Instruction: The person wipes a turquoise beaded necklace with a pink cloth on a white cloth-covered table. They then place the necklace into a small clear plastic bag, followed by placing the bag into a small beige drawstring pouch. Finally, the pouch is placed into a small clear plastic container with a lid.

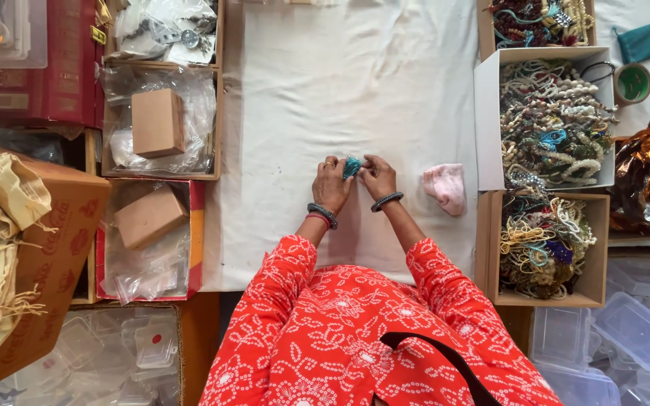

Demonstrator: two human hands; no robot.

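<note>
1. Both sets of fingers pinch a small teal pouch (pixel 351 167): left hand (pixel 331 183) grips its left side, right hand (pixel 378 177) its right side, hands nearly touching.
2. Pouch sits low over the white-clothed counter (pixel 302 90), around its middle, slightly toward the near edge.
3. Bangles on both wrists; red patterned sleeves.
4. Pink pouch (pixel 445 186) lies just right of the right hand, near the counter's right edge.
5. Beyond the right edge: white box (pixel 489 113) and cardboard box (pixel 596 248), both full of bead strings.
6. Along the left edge: trays with plastic bags and brown boxes (pixel 157 122).
7. Far right corner: another teal pouch (pixel 639 42), tape roll (pixel 632 83).
</note>
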